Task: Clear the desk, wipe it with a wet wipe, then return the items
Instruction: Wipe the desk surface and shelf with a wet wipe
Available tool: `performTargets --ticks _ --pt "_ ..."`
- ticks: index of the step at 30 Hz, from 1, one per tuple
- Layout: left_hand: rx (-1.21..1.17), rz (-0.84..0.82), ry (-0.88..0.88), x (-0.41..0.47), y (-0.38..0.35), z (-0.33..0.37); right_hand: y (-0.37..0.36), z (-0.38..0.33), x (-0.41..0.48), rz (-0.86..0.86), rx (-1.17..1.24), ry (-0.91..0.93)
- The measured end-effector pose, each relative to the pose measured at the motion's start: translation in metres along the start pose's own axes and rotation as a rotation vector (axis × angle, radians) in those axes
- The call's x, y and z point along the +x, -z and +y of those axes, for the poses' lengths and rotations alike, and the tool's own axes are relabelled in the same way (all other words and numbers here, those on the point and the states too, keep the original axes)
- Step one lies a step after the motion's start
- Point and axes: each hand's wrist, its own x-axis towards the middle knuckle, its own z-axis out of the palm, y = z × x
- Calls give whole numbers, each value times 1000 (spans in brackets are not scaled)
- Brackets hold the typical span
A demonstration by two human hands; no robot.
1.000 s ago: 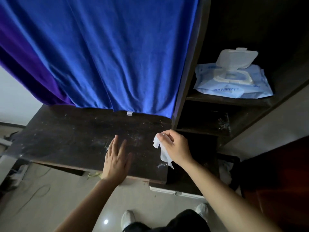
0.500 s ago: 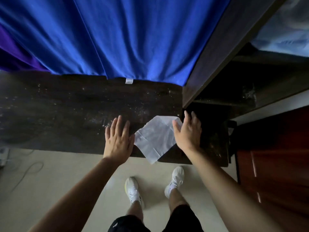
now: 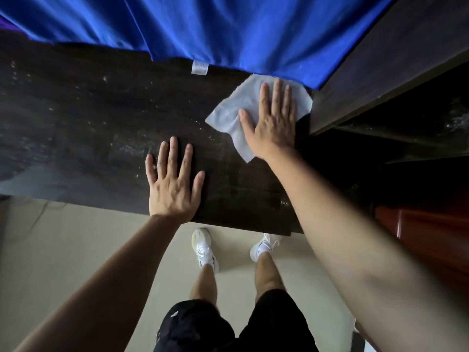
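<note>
The dark wooden desk point(image 3: 88, 118) is dusty, with pale specks across its top. A white wet wipe point(image 3: 228, 115) lies unfolded on the desk's far right corner, next to the shelf panel. My right hand point(image 3: 272, 123) presses flat on the wipe with its fingers spread, covering the wipe's right half. My left hand point(image 3: 173, 184) rests flat and empty on the desk near the front edge, left of the wipe and apart from it.
A blue cloth point(image 3: 228, 29) with a white tag point(image 3: 199, 67) hangs over the desk's back edge. A dark shelf unit point(image 3: 380, 72) walls off the desk's right side. Reddish-brown furniture point(image 3: 431, 237) stands lower right. Below are my legs and the beige floor point(image 3: 76, 250).
My right hand went from holding the bunched wipe to pressing it flat, then slid it from the front edge to the back right corner. My left hand stayed flat on the desk.
</note>
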Motion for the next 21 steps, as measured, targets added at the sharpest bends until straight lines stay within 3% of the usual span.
performTargets --ticks 3,6,9,13,21 --pt "-1 0 0 0 0 -1 2 -8 5 -34 -45 47" --pt "-10 -4 -2 0 0 -2 -5 -3 -56 -35 -14 308" --pt "-9 -6 2 1 -1 -2 -10 31 -131 -62 3 416" --pt "-18 4 5 0 -1 -1 -7 62 -138 -31 -48 405" --pt "-17 5 -2 1 1 -1 4 8 -3 -79 -125 97"
